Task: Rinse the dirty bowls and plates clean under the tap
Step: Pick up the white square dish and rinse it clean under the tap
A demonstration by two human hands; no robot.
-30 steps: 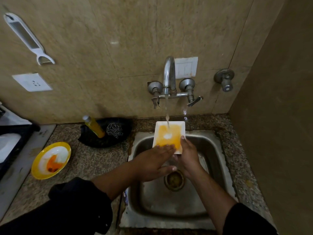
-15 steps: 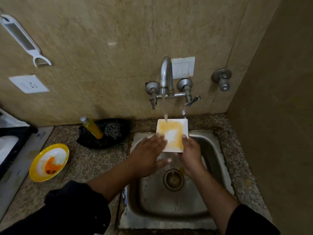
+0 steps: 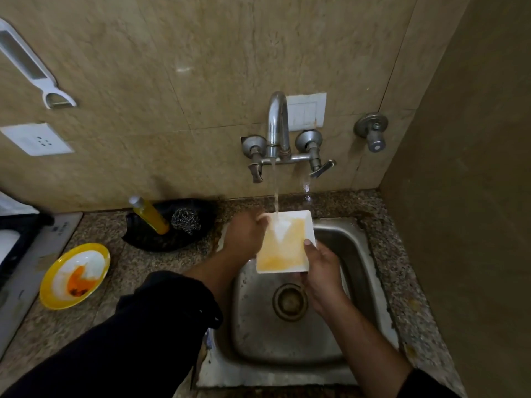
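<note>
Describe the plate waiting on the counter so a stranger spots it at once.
From the steel sink, look left along the speckled counter. Near its left end lies a round plate, yellow-rimmed with a white middle and an orange smear, unlike the square white dish held under the tap.

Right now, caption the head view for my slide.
Left hand and right hand hold a yellow-stained square plate under the running tap over the sink.
</note>
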